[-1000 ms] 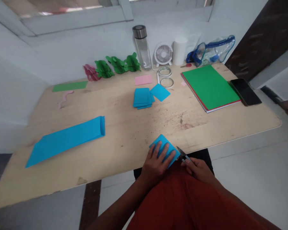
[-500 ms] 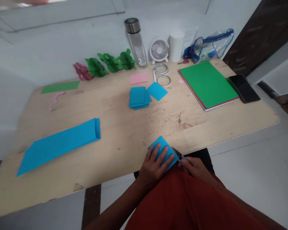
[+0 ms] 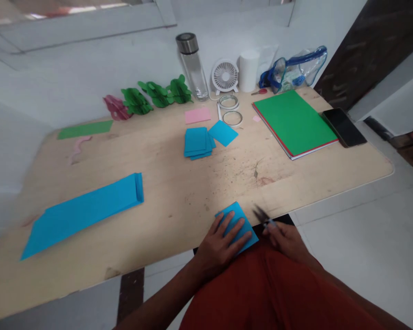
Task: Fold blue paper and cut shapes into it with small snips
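Note:
My left hand (image 3: 219,242) lies flat with fingers spread on a blue paper piece (image 3: 238,211) at the table's front edge, pressing it down. The paper's near corner reaches past the edge over the red clothing. To its right, my right hand (image 3: 286,239) is closed around the handles of a pair of scissors (image 3: 262,215). The blades are slightly blurred, look parted and point up and left, apart from the paper. Farther back are a stack of blue rectangles (image 3: 195,140) and a single blue piece (image 3: 223,133).
Long folded blue paper (image 3: 89,208) lies left. Behind stand green paper shapes (image 3: 136,100), a glass bottle (image 3: 194,68), a small fan (image 3: 225,75) and tape rolls (image 3: 231,118). Green sheets (image 3: 296,123) and a phone (image 3: 344,127) lie right.
The scissors have moved from the paper's right edge to the right, away from it, with blades now spread. The paper has turned slightly under my left hand. The view has shifted a little.

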Motion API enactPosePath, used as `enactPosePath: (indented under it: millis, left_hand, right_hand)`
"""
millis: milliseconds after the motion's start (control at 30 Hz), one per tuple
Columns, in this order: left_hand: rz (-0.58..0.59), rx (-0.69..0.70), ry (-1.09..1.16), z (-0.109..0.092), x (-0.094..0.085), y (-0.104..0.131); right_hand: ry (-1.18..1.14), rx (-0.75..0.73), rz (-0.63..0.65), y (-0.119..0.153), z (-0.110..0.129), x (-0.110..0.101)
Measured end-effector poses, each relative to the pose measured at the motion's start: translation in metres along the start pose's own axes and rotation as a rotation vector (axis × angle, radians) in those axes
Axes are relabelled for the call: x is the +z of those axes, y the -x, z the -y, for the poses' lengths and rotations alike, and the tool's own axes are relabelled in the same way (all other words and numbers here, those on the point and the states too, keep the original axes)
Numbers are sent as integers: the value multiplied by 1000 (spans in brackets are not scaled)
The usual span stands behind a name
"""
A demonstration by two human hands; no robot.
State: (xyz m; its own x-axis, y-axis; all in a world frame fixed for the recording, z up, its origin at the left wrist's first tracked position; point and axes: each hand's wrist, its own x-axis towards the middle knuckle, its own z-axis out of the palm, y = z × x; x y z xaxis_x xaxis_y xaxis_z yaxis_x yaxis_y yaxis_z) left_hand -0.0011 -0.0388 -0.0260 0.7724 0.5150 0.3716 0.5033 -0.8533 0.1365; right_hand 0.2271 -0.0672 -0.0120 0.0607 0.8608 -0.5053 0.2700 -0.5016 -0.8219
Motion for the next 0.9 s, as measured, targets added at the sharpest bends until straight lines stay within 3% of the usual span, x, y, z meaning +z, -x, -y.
enactPosePath:
  millis: [300,533,733,900]
  left_hand:
    - [-60,-85,41,-6,1,-6]
    - [-42,-337,27,-7,-6,-25]
    - [-104,-524,199,-12,-17,-38]
    - [-166,-672,352,-4,-16,-40]
  right_hand:
    - [-164,80,-105,6,0,-10]
    - [-155,26,18,2,1,-8]
    - [-93,26,164,-3,2,-10]
    - [-46,17,217,-4,-3,-15]
